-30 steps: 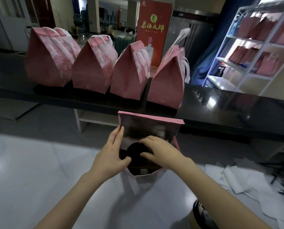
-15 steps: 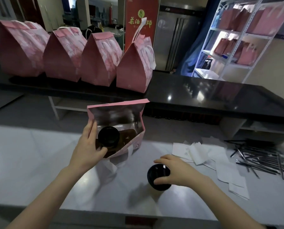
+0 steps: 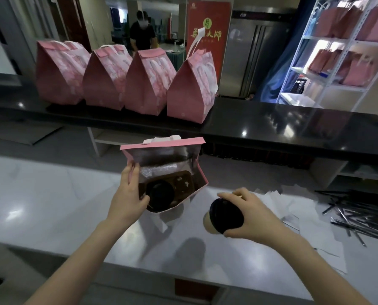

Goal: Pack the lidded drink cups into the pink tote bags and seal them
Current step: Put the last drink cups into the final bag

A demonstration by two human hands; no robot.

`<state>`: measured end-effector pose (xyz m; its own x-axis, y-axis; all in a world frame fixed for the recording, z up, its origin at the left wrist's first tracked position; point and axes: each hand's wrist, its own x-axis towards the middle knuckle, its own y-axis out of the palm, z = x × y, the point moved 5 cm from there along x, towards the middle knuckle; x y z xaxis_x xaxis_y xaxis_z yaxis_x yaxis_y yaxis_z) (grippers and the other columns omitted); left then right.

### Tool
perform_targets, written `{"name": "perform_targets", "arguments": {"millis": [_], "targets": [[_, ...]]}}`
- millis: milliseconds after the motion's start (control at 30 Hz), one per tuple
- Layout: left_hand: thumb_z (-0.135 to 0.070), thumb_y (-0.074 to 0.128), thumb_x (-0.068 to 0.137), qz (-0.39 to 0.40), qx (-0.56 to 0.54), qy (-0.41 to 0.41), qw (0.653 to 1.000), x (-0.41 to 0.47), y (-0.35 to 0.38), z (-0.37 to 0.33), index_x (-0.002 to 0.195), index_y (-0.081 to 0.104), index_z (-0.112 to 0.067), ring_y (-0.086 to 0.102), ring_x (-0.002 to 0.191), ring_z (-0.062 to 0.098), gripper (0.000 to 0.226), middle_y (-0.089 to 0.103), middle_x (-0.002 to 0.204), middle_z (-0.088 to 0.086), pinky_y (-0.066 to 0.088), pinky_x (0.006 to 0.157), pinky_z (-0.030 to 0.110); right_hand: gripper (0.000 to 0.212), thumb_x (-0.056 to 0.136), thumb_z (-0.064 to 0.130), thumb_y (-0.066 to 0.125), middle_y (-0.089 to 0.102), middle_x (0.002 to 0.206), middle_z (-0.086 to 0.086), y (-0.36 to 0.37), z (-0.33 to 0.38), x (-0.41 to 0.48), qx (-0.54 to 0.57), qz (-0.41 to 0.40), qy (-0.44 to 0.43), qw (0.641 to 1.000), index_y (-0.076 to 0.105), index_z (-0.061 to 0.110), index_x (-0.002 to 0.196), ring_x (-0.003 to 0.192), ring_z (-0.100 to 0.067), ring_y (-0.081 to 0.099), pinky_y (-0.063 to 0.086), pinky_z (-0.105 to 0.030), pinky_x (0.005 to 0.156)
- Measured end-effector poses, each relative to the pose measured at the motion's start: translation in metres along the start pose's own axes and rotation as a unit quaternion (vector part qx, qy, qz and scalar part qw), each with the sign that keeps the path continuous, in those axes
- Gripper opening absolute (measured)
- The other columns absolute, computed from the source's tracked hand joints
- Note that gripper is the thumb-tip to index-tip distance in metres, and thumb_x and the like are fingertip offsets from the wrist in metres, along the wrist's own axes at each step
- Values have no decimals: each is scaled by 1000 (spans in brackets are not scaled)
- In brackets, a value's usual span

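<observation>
One lidded cup [image 3: 160, 192] sits in the left slot of the open pink tote bag [image 3: 161, 145]; the right slot looks free. Grip: left hand [image 3: 126, 194] clamps the bag's left wall, thumb over the rim, holding the mouth open. The right hand [image 3: 249, 214] is curled round the second cup [image 3: 226, 216], just right of the bag, apparently off the white surface [image 3: 51, 205], tilted.

Risks: the tilt could loosen the lid or cause a leak. The base could catch the near rim, tipping the bag or knocking the seated cup.

Versus 0.5 s earlier: the second cup stood on the surface; now it is raised and tipped. The left hand's hold is unchanged.
</observation>
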<state>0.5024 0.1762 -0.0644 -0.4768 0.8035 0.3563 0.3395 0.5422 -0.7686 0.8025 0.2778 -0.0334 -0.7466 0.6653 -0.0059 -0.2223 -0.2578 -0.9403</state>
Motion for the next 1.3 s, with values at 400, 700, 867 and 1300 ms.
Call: {"name": "perform_targets", "arguments": {"millis": [400, 700, 867, 1300], "targets": [[-25, 72, 73, 58, 28, 7, 998, 31, -3, 6, 151, 10, -37, 61, 99, 26, 101, -4, 154, -9, 46, 59, 21, 83, 63, 43, 81, 39, 128, 14, -86, 97, 82, 34, -136, -127, 982, 41, 40, 136, 118, -12, 40, 46, -34, 99], [-40, 64, 63, 56, 57, 48, 996, 52, -16, 16, 147, 22, -39, 20, 138, 27, 93, -13, 156, -4, 45, 99, 35, 82, 75, 27, 75, 35, 141, 0, -13, 106, 166, -234, 12, -37, 972, 29, 31, 143, 123, -26, 37, 52, -37, 81], [-44, 62, 60, 75, 14, 87, 993, 57, -11, 23, 151, 14, -37, -6, 144, 18, 102, -22, 156, -9, 38, 105, 32, 74, 76, 18, 74, 42, 132, -4, 9, 97, 192, -231, 43, 14, 972, 35, 27, 138, 119, -28, 43, 50, -41, 85], [-33, 68, 62, 121, -133, 92, 979, 66, -10, 27, 147, -5, -52, 14, 145, 5, 114, -31, 150, -29, 58, 77, 24, 78, 73, 24, 77, 46, 129, -4, 24, 89, 224, -188, 20, 21, 982, 34, 27, 137, 113, -27, 51, 50, -41, 92]]}}
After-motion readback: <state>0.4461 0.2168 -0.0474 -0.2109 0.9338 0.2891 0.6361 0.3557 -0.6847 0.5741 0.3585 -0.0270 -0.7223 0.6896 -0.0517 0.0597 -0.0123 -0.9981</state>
